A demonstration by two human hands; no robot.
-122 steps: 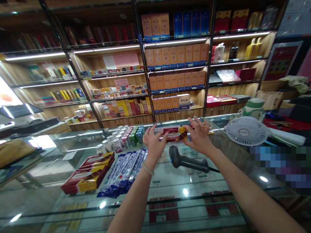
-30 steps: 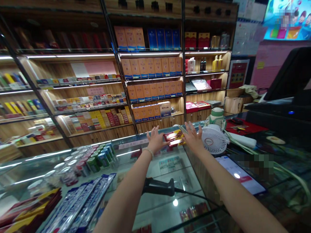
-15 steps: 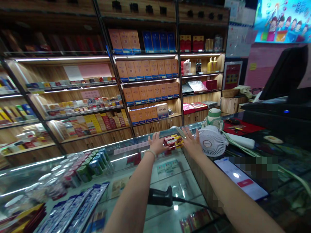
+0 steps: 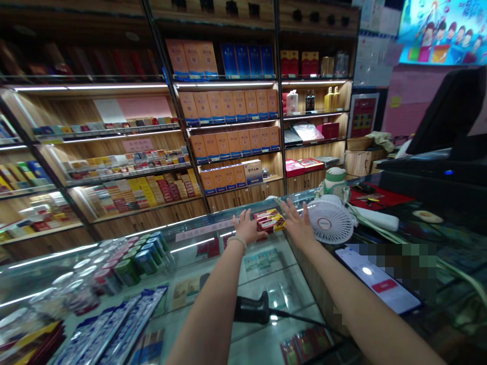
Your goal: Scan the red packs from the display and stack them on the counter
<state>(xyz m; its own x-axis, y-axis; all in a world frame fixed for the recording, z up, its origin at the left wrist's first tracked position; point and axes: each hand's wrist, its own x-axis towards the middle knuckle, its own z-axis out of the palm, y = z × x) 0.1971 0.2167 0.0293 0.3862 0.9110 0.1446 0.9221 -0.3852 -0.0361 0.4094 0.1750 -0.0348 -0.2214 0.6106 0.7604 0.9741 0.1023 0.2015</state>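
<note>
While facing tall wooden shelves (image 4: pixel 148 223) lined with orange boxes (image 4: pixel 222 106), reaches out over a long glass counter (image 4: pixel 258 337). Has a black monitor (image 4: pixel 445 114) tilted back off to the right. Meets a spread of blue-wrapped packets (image 4: pixel 125 324) at lower left, then a round white fan (image 4: pixel 330 225) just beside the right hand (image 4: pixel 300 228), with a green-and-white flask (image 4: pixel 335 183) standing behind it. Passes the left forearm (image 4: pixel 216 304) across a black scanner (image 4: pixel 251 310), partly hidden, with only its handle in sight. Spreads the right hand wide now, fingers apart and pointing forward. Opens the left hand (image 4: pixel 249 228) too, fingers parted, thumb out to the side. Has a lit phone (image 4: pixel 382 284) lying right of the right forearm. Frames, right between both hands, red-and-yellow packs (image 4: pixel 270 219) resting on the glass near the far edge; can't tell whether either thumb touches. Wears a thin, pale bracelet (image 4: pixel 239 241) behind the left hand.
</note>
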